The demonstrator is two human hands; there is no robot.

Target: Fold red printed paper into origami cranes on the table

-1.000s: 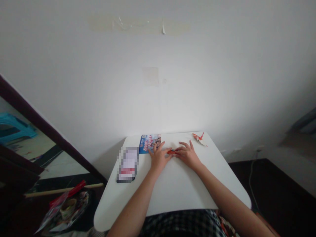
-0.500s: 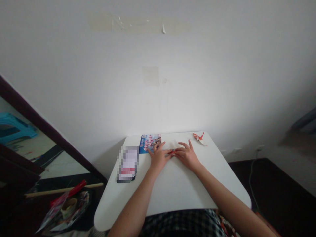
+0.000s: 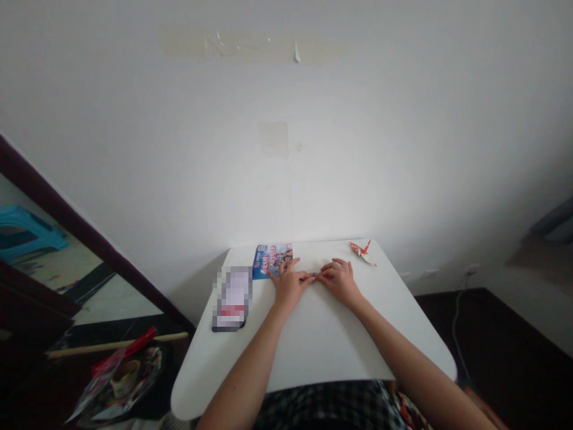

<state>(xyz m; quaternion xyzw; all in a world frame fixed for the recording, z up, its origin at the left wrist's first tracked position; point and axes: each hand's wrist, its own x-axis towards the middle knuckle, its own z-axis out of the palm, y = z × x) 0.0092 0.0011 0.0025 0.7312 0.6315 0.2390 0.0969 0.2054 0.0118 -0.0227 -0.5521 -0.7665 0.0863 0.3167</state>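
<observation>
Red piece (image 3: 316, 275) pinched between left hand (image 3: 289, 288) and right hand (image 3: 341, 285)

Position: The red piece sits at the tip of the left hand's thumb and index finger, which are narrowed to a pinch. The remaining left fingers fan out over the lower right corner of a blue printed leaflet (image 3: 264, 260); contact with it cannot be confirmed. The right hand meets the red piece from the other side, thumb and fingers narrowed around its end. Only a sliver of the red piece shows; its shape is hidden by the fingers. It is near the far edge of the white table (image 3: 331, 340).

Change from one second ago: The left hand holds nearly the same place. The red piece, then visible as a broader strip, is now mostly covered. The right hand's fingers, then raised and spread, are now curled closer together. The leaflet is unmoved.

Count, left to right: one blue stool (image 3: 36, 233), partly in view; one phone (image 3: 233, 298), its screen pixelated, lying left of the hands; one leaflet; two hands; one red piece; one red-and-white paper bird (image 3: 363, 252), near the far right corner, apart from the right hand. All but the stool are at one table.
</observation>
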